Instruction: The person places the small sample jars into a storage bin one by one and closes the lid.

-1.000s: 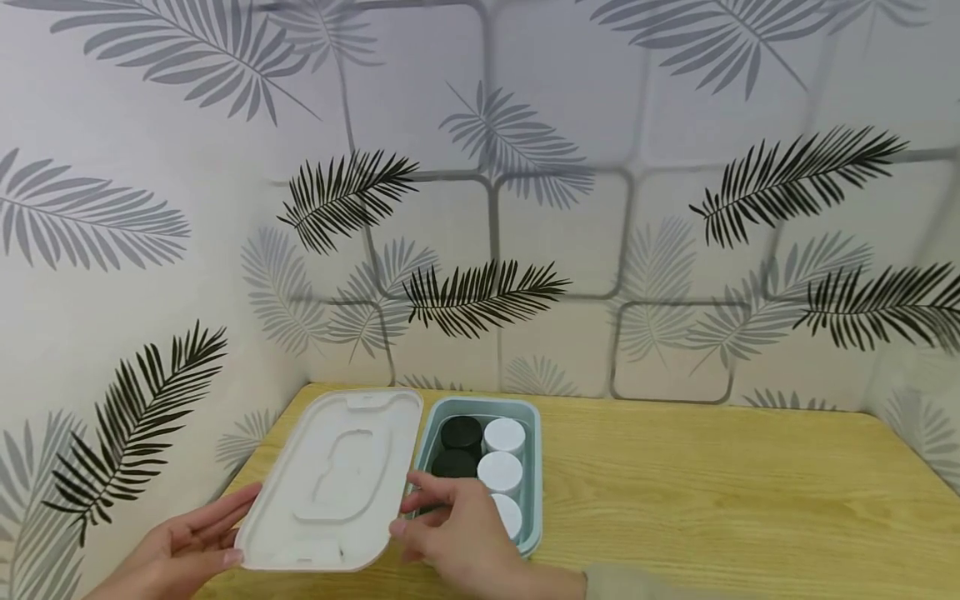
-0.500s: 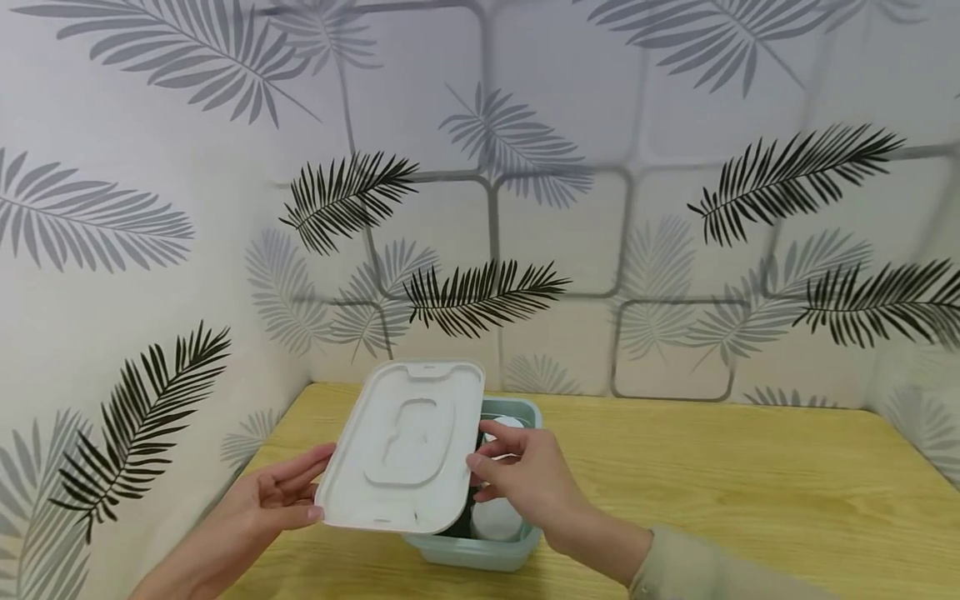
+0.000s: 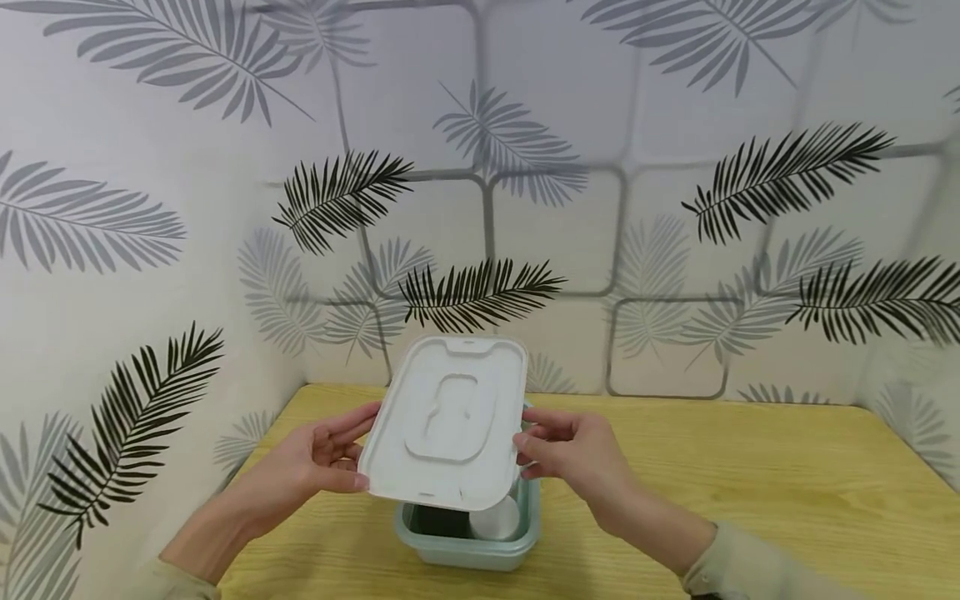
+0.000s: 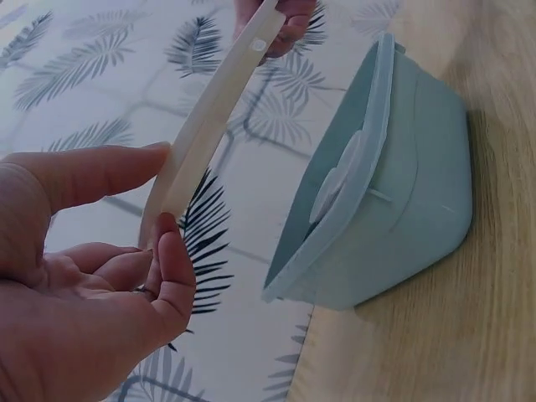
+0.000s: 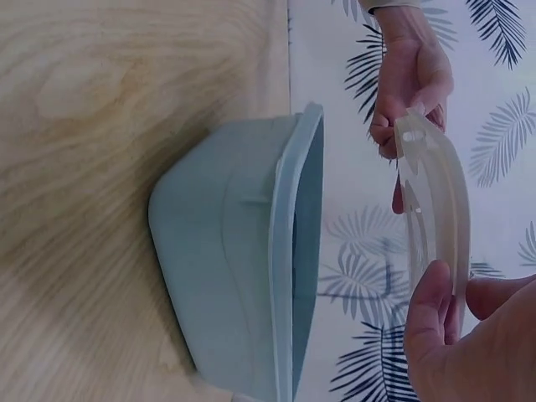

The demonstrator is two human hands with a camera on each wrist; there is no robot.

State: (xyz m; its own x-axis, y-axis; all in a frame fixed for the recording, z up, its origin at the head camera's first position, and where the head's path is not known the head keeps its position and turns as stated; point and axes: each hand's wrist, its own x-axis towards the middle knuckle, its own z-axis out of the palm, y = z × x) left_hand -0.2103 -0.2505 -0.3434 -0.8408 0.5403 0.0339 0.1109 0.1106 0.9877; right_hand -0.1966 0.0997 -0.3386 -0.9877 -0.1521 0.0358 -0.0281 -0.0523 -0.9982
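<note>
Both hands hold a white plastic lid (image 3: 450, 433) by its two long sides, above a pale blue-green bin (image 3: 468, 557). My left hand (image 3: 322, 458) pinches the lid's left edge between thumb and fingers. On the opposite edge, my right hand (image 3: 573, 454) pinches it the same way. In both wrist views a gap shows between the lid and the rim of the bin (image 4: 419, 176). Inside the bin, a white round-topped container (image 3: 497, 518) and a black one (image 3: 441, 521) show below the lid's near edge; the lid hides the rest.
The bin stands on a light wood-grain table (image 3: 712, 492). Behind it and to the left rise walls with a feather-leaf pattern (image 3: 480, 296), meeting the table's back edge.
The lid has moved right and up, from left of the bin to over it, with both hands keeping hold. The bin's contents, visible earlier, are now mostly covered from the head view.
</note>
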